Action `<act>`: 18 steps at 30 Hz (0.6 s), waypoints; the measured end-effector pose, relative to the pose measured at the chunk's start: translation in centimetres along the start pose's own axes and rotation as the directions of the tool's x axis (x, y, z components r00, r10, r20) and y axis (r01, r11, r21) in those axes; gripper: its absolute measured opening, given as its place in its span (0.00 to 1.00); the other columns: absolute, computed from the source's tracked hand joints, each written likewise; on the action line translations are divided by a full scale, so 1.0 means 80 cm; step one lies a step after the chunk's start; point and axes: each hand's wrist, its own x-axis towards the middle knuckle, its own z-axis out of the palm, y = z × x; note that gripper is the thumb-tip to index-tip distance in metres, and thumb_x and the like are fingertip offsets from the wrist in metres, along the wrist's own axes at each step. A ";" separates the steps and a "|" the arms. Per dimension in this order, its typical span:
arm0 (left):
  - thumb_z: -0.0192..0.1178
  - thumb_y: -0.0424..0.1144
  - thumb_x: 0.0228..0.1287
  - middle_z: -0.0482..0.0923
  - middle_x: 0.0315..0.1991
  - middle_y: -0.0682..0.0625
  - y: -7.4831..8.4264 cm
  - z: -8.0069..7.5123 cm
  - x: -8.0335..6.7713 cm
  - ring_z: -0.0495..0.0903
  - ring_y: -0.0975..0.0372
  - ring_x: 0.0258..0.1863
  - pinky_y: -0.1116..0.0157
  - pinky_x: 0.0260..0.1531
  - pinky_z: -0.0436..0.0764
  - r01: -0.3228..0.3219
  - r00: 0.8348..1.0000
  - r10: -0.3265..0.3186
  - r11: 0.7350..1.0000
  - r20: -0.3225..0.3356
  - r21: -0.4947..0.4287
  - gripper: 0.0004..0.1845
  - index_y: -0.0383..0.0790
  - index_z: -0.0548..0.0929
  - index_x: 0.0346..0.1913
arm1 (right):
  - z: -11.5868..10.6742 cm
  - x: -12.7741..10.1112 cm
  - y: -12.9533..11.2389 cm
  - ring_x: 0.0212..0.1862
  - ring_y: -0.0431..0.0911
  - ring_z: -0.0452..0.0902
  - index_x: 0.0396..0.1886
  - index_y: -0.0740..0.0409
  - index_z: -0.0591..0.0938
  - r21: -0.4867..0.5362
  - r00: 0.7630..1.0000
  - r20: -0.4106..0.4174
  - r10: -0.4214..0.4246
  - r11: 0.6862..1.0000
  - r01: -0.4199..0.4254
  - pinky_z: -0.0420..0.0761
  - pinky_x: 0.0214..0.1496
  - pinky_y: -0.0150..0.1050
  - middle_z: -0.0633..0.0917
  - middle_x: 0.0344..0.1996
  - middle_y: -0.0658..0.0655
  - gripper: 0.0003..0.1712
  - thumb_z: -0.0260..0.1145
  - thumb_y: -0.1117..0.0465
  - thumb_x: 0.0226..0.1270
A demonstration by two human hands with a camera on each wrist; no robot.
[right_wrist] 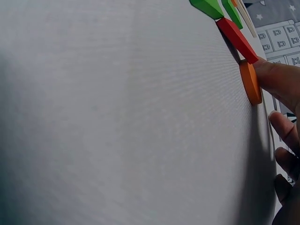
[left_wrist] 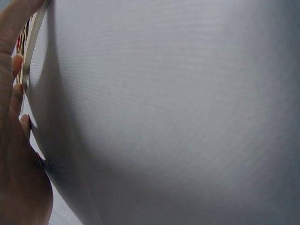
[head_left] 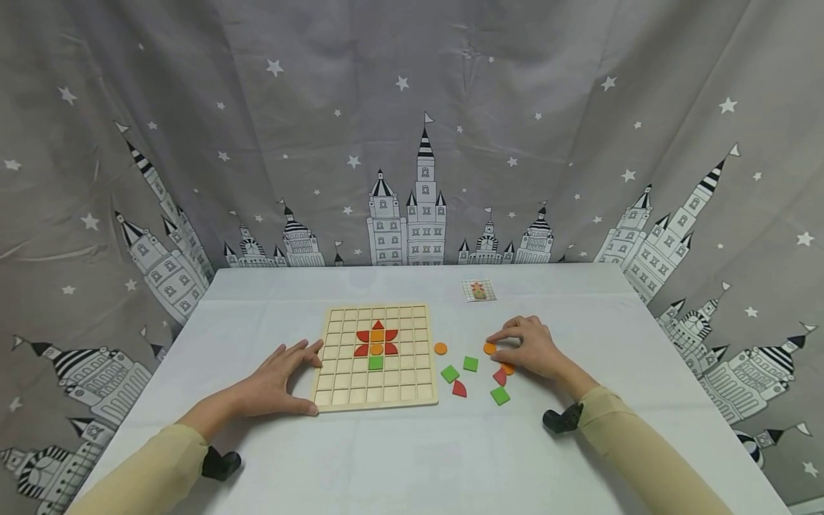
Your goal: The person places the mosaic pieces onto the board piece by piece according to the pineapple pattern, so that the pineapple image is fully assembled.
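Wooden in pale colour, the gridded pattern board [head_left: 407, 377] lies in the head view upon the white table [head_left: 386, 458]; red pieces [head_left: 363, 336] flank an orange square [head_left: 377, 335] at its centre, and a green square [head_left: 375, 363] stands toward six o'clock of it; the left hand [head_left: 277, 383], fingers spread wide, touches the board's edge at nine o'clock; the right hand [head_left: 534, 349], at three o'clock from the board, pinches narrowly a loose orange disc [head_left: 490, 348]; a picture card [head_left: 479, 290] lies at two o'clock from the board.

In the left wrist view, the hand fills the nine o'clock side; the board's edge shows at ten o'clock.

In the right wrist view, a red quarter-circle [right_wrist: 237, 40] meets another orange disc [right_wrist: 251, 83] near two o'clock, beside the thumb; whether the thumb touches this disc, I cannot tell.
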 end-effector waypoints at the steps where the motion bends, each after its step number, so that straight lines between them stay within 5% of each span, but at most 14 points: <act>1: 0.76 0.71 0.41 0.54 0.81 0.44 0.000 0.000 0.000 0.45 0.43 0.80 0.40 0.77 0.37 0.000 1.000 0.000 1.000 0.001 0.000 0.44 0.52 0.73 0.58 | 0.000 0.000 0.000 0.58 0.56 0.65 0.48 0.40 0.91 0.000 1.000 0.000 0.001 1.000 -0.001 0.64 0.65 0.60 0.80 0.49 0.51 0.17 0.78 0.45 0.60; 18: 0.76 0.71 0.41 0.54 0.81 0.44 -0.003 0.002 0.001 0.45 0.42 0.80 0.40 0.77 0.37 0.007 1.000 -0.007 1.000 0.003 0.002 0.44 0.52 0.73 0.57 | 0.004 -0.001 -0.003 0.59 0.55 0.65 0.43 0.40 0.92 -0.025 0.998 -0.040 -0.046 0.999 0.045 0.64 0.63 0.56 0.79 0.47 0.49 0.11 0.78 0.48 0.61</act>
